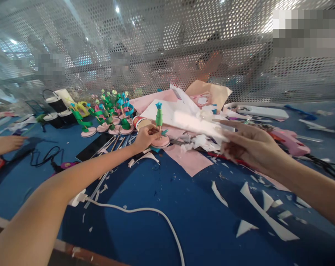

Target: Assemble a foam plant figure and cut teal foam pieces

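My left hand reaches far over the blue table with its fingers pinched on a small craft flower: a green stem with a blue top on a stick, standing on a pink round base. My right hand hovers to the right with its fingers stretched out and blurred, touching the edge of a white sheet. I cannot see anything gripped in the right hand.
Several finished craft flowers stand at the back left beside black cups. Pink paper, white scraps, wooden sticks and a white cable litter the table. Another person's hand lies at far left. A perforated screen closes the back.
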Available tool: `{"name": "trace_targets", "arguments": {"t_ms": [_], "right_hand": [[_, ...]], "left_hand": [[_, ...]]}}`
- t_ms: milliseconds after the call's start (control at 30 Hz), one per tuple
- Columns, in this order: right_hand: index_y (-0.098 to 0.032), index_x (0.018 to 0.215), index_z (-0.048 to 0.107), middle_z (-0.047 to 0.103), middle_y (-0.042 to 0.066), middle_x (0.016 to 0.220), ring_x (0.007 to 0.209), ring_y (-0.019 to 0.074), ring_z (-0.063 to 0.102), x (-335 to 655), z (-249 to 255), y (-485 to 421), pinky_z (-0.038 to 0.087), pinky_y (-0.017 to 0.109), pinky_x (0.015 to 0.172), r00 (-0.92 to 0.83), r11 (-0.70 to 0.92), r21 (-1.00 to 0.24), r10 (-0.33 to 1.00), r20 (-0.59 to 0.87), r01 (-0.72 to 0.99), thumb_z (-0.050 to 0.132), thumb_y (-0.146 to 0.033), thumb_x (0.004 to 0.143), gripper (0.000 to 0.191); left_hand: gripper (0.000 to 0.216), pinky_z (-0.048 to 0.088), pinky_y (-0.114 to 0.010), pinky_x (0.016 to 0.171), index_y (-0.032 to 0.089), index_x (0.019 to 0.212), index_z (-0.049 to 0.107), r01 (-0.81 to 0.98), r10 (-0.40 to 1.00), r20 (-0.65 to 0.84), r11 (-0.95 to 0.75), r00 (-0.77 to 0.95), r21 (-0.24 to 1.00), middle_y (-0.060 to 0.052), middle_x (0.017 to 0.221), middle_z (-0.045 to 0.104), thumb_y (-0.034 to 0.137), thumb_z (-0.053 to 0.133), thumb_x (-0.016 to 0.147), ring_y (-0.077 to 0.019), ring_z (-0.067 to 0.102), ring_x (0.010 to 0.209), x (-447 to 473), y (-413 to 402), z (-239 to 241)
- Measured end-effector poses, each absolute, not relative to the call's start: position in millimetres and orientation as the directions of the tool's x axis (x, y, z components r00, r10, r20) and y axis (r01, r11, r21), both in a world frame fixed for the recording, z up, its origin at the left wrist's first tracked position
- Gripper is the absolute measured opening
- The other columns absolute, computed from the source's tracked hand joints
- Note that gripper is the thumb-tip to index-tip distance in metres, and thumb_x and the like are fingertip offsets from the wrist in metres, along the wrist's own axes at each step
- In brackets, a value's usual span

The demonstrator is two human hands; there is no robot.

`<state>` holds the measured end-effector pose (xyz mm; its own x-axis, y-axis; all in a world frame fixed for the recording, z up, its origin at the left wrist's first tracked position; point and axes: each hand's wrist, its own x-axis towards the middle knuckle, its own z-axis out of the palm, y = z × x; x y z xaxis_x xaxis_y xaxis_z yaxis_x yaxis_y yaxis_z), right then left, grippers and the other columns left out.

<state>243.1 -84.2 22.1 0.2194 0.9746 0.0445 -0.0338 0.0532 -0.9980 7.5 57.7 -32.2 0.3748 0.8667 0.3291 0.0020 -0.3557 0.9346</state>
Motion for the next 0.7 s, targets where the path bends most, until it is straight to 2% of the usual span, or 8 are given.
{"name": "trace_targets", "arguments": {"t_ms": [67,167,300,400,500,633,700], "right_hand": [[-0.017,0.12,0.047,0.059,-0.003,0.048,0.039,0.0125,0.055,242.3,21.3,-84.7,0.045,0.018,0.034,0.213,0.046,-0.999,0.976,0.047,0.01,0.078,-0.036,0.051,0.078],[-0.016,0.11,0.053,0.058,-0.003,0.048,0.036,0.0107,0.052,240.7,21.8,-85.5,0.042,0.017,0.03,0.195,0.009,-0.998,0.981,-0.005,-0.07,0.079,-0.039,0.047,0.072],[-0.018,0.118,0.048,0.057,-0.004,0.045,0.036,0.0126,0.052,239.5,24.7,-86.6,0.042,0.018,0.03,0.2,0.04,-0.999,0.979,0.039,-0.004,0.078,-0.036,0.049,0.078],[-0.015,0.113,0.052,0.055,-0.005,0.044,0.034,0.0103,0.049,239.5,26.2,-86.9,0.037,0.016,0.027,0.177,0.005,-0.997,0.984,-0.009,-0.078,0.078,-0.037,0.049,0.073],[-0.018,0.116,0.05,0.057,-0.005,0.048,0.038,0.0121,0.054,239.5,25.5,-86.3,0.043,0.019,0.032,0.199,0.049,-0.999,0.979,0.045,-0.012,0.077,-0.033,0.051,0.071],[-0.018,0.104,0.056,0.058,-0.004,0.051,0.036,0.0095,0.05,240.0,23.3,-84.9,0.038,0.017,0.029,0.151,0.03,-0.996,0.988,0.018,-0.079,0.077,-0.037,0.05,0.062],[-0.02,0.106,0.055,0.057,-0.005,0.049,0.038,0.0107,0.052,240.7,22.4,-84.9,0.041,0.018,0.031,0.183,0.068,-0.997,0.981,0.062,-0.027,0.078,-0.036,0.05,0.063]], "left_hand": [[0.029,0.048,-0.022,0.061,0.013,0.068,0.054,0.002,0.867,0.323,-0.35,0.38,0.937,0.0,0.066,0.062,0.032,0.074,0.059,-0.0077,0.057,0.056,7.6,57.8,-32.3],[0.029,0.048,-0.022,0.06,0.013,0.069,0.055,0.014,0.872,0.325,-0.354,0.366,0.935,0.0,0.064,0.061,0.032,0.074,0.059,-0.008,0.057,0.056,7.7,59.0,-33.3],[0.029,0.047,-0.023,0.06,0.013,0.07,0.055,0.019,0.864,0.334,-0.367,0.377,0.93,0.0,0.064,0.061,0.033,0.074,0.059,-0.0083,0.057,0.056,7.4,58.7,-33.2],[0.03,0.047,-0.023,0.059,0.013,0.069,0.054,0.025,0.864,0.329,-0.366,0.382,0.93,0.001,0.063,0.061,0.034,0.073,0.06,-0.0087,0.056,0.057,7.3,56.8,-31.4],[0.03,0.047,-0.022,0.058,0.013,0.068,0.053,0.031,0.863,0.33,-0.369,0.382,0.929,0.001,0.063,0.06,0.033,0.074,0.059,-0.0082,0.056,0.056,7.8,55.9,-30.4],[0.028,0.047,-0.022,0.059,0.013,0.067,0.053,0.004,0.862,0.331,-0.36,0.384,0.933,0.001,0.062,0.06,0.029,0.074,0.059,-0.008,0.057,0.055,8.8,56.9,-31.0],[0.026,0.047,-0.022,0.058,0.014,0.067,0.053,0.007,0.866,0.331,-0.36,0.375,0.933,0.002,0.061,0.059,0.028,0.074,0.059,-0.008,0.056,0.055,8.9,57.4,-31.4]]}}
